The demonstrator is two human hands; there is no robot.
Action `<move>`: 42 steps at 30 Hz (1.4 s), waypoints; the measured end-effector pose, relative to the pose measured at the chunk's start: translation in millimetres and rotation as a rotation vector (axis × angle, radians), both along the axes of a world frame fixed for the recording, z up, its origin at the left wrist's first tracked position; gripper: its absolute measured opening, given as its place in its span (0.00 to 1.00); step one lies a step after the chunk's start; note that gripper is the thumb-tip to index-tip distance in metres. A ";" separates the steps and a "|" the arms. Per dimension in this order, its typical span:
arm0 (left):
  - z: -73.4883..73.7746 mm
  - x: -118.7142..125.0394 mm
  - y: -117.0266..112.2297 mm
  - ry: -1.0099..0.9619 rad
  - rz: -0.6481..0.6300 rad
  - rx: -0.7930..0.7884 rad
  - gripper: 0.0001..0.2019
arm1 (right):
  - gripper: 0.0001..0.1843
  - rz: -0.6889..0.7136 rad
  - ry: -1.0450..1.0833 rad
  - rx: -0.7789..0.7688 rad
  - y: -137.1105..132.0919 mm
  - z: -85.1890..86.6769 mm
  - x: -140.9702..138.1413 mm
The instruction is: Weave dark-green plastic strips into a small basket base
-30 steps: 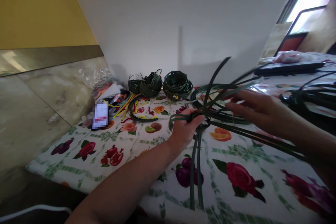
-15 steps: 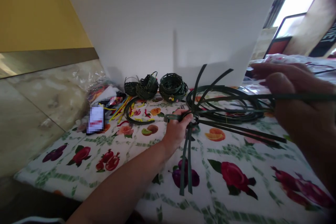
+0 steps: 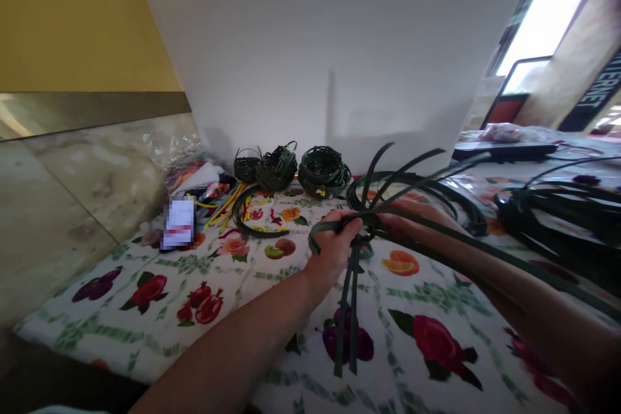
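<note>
A small ring of woven dark green strips (image 3: 369,228), its long loose ends fanning out, is held over the flowered tablecloth. My left hand (image 3: 334,239) grips its left side, thumb on top, with a curled strip end poking out past the knuckles. Against the right side of the weave is my right hand (image 3: 412,217), fingers closed around a strip close to the centre; the strips hide part of them. Two strip ends hang down toward the front, others rise behind, and long ones trail over my right forearm.
Small dark green woven baskets (image 3: 323,171) stand at the back before a white board (image 3: 330,45). Coiled strips (image 3: 473,210) lie behind my right hand, with another coil (image 3: 572,220) farther right. Yellow strips (image 3: 228,207), a phone-like object (image 3: 178,223) and plastic bags (image 3: 177,155) are at the left.
My right hand has come in from the far right, where it was drawing out a long strip, to the woven centre. My left hand keeps its hold. The view has shifted slightly.
</note>
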State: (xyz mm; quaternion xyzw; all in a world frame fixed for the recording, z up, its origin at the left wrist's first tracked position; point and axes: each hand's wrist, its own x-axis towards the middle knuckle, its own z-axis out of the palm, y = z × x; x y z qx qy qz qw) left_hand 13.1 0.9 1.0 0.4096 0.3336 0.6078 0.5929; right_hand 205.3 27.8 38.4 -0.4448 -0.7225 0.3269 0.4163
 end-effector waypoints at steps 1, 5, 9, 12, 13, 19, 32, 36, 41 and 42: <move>0.0 0.4 0.1 -0.015 0.003 0.002 0.22 | 0.23 -0.013 0.071 -0.047 -1.1 -1.4 -4.8; -5.0 3.8 0.4 -0.046 0.002 0.005 0.21 | 0.20 -0.011 0.501 -0.285 -7.4 -7.5 -24.0; -14.4 8.2 0.4 -0.012 0.019 0.017 0.19 | 0.22 -0.018 0.586 -0.347 -8.0 -13.1 -33.4; -20.5 9.3 1.3 0.011 0.036 0.014 0.18 | 0.21 -0.059 0.546 -0.279 -4.5 -14.8 -30.8; -22.2 9.3 1.7 0.028 0.039 0.009 0.18 | 0.20 -0.058 0.529 -0.264 -2.9 -14.9 -28.9; -31.7 9.6 4.0 0.133 0.068 0.030 0.14 | 0.17 -0.105 0.299 -0.231 8.1 -11.6 -17.3; -20.4 7.1 0.7 0.158 0.034 0.053 0.16 | 0.05 0.011 0.790 -0.373 21.9 -25.2 -15.3; -18.0 6.4 1.1 0.162 0.032 0.093 0.14 | 0.04 0.096 0.889 -0.492 17.4 -25.2 -15.3; -15.9 9.9 -2.3 0.120 0.026 0.181 0.11 | 0.03 0.118 0.982 -0.649 13.8 -23.5 -15.5; -14.8 10.0 -3.3 0.121 0.014 0.184 0.11 | 0.04 0.094 0.985 -0.658 12.7 -22.0 -15.8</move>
